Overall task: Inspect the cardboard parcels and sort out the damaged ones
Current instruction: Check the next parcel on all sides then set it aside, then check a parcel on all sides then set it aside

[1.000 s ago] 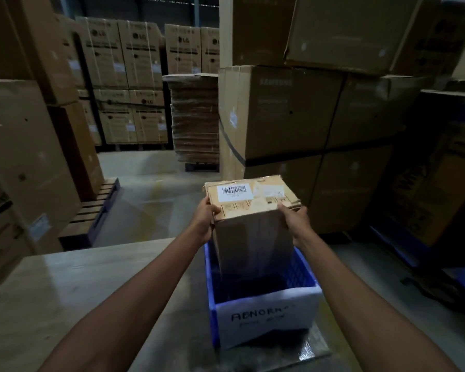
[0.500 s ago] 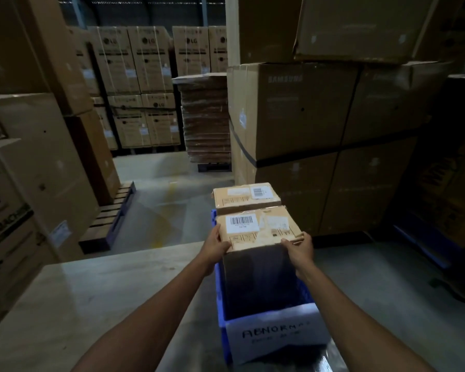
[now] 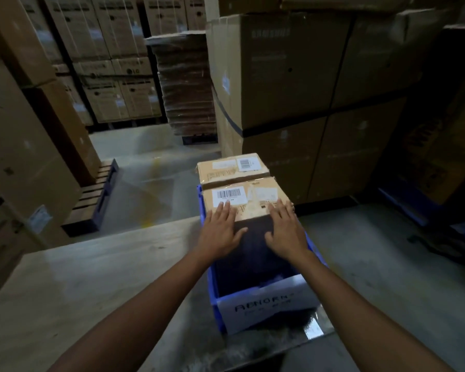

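At table's (image 3: 91,291) right edge, crate (image 3: 214,299) holds farther parcel (image 3: 226,167) and nearer parcel (image 3: 253,200); left hand (image 3: 220,232), right hand (image 3: 285,232) lie flat on nearer parcel, fingers slightly spread.

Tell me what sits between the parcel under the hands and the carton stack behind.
A second barcoded parcel, directly behind the near parcel, as the head view shows.

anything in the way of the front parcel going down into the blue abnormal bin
Nothing visible does. The front parcel already stands in the blue bin, left hand and right hand flat on its top. The rear parcel stands behind it, not under it. The bin floor is hidden.
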The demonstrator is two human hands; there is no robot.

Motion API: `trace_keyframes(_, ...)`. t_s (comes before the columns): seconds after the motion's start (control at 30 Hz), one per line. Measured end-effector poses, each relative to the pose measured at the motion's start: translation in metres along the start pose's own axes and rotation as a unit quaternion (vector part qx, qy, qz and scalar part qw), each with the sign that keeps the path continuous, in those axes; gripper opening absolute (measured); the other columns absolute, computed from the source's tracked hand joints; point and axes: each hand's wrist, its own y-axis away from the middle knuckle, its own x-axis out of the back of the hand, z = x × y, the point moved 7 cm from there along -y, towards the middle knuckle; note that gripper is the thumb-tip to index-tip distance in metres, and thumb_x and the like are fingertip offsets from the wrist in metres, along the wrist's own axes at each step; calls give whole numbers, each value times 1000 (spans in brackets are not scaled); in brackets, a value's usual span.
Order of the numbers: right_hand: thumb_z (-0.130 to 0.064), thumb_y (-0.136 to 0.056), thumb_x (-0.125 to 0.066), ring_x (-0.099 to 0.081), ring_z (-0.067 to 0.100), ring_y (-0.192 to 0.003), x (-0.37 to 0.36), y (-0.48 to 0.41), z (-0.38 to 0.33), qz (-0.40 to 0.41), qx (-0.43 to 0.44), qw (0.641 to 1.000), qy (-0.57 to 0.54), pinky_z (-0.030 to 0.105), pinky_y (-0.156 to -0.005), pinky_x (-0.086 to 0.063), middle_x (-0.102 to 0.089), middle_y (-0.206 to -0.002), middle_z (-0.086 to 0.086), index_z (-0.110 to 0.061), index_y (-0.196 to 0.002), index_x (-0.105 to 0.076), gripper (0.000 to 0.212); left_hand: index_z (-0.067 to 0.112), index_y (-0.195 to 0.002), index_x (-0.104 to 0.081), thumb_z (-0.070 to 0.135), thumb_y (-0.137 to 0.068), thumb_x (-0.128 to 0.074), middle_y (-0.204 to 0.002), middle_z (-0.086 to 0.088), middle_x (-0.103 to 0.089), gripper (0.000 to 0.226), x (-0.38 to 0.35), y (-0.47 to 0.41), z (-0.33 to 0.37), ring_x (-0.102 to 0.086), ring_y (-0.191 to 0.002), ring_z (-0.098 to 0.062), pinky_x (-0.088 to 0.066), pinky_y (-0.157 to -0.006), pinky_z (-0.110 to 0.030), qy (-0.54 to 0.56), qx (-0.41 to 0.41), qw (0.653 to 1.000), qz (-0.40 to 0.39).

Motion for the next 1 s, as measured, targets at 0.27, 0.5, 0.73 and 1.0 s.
trace_keyframes(0.27,-18,-81,-65,-32,41,-147,-2,73,49,119,-82,986,-88,51,-114,-38,-30,-160,24,-7,-152,-40,76,13,-154,-31,40,-100,-36,-165,-9,-15,61,2,16,107,-2,-154,-20,-8,-125,-42,123,-205,963,126)
trace_keyframes(0.5,-11,-76,-71,-38,38,-143,6,191,114,165,-286,939,-98,43,-114,-37,-33,-160,21,-6,-148,-46,76,9,-153,-34,58,-96,-29,-164,-7,-22,75,-49,22,208,-9,-152,-11,-13,-124,-34,360,-244,901,-8)
trace_keyframes(0.73,-8,-83,-69,-31,39,-146,53,363,171,263,-512,814,-71,44,-117,-28,-31,-160,21,-4,-149,-44,70,12,-153,-33,61,-98,-26,-162,-6,-29,74,-70,79,373,-18,-151,-15,-16,-123,-34,433,-367,804,-176)
trace_keyframes(1.0,-38,-108,-38,-36,26,-145,89,557,212,506,-565,454,-468,49,-115,-33,-37,-159,5,-17,-153,-38,49,17,-154,-33,58,-103,-16,-161,-5,-29,67,-123,166,509,-25,-149,-22,-17,-121,-42,570,-168,653,-469)
